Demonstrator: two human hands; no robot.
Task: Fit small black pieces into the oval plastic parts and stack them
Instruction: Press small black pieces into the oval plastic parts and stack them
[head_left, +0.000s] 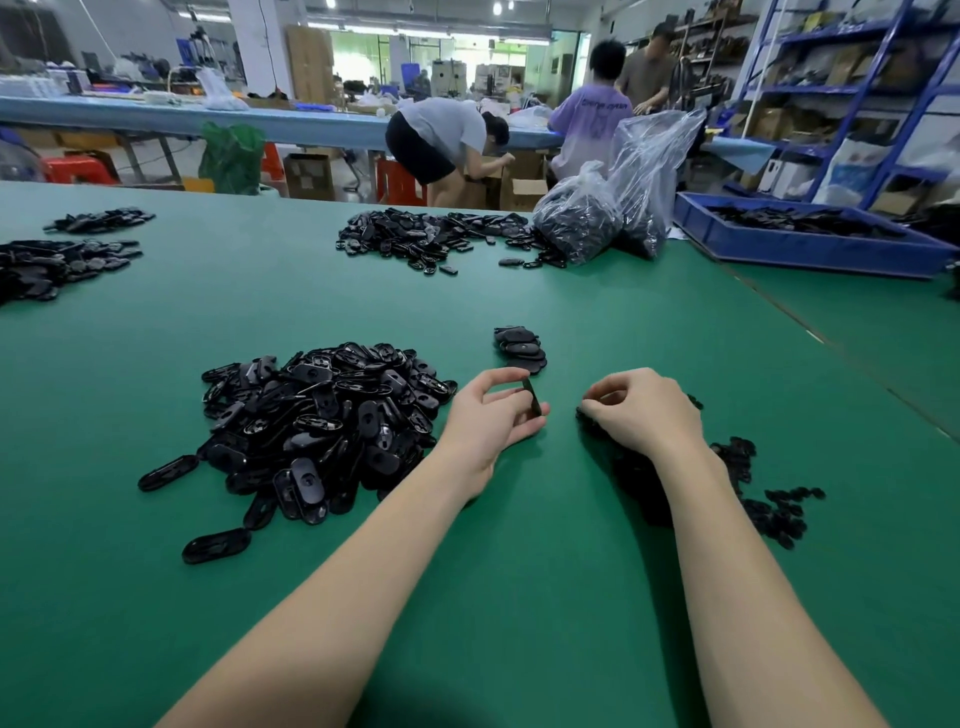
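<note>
From the head camera, both bare forearms reach out over a green bench (519, 597). The left hand (488, 410) pinches one oval plastic part (531, 397) between thumb and fingertips, held on edge so only its thin black rim shows, just above the bench surface. The right hand (636, 410) is curled, knuckles up, with its fingertips down at the near edge of a scatter of small black pieces (763, 499) that trails off to the right under and past the wrist. Whether that grip already has a piece in it cannot be told, since the fingers hide their own tips.

To the left lies a big loose heap of oval parts (317, 421), a few strays lying apart at its near edge. Just beyond the hands sits a short finished stack (520, 347), a little uneven. Farther off on the bench are more black heaps, two clear plastic bags (613, 208) of parts and a blue tray (800, 239).

The oval part looks like stiff, light moulded plastic with a glossy, probably slippery face, so holding it by the long rim, as the left hand does, leaves its recess free for the insert. The small pieces look tiny and light; a fingertip pinch on a single one seems best, and they would likely scatter if swept.
</note>
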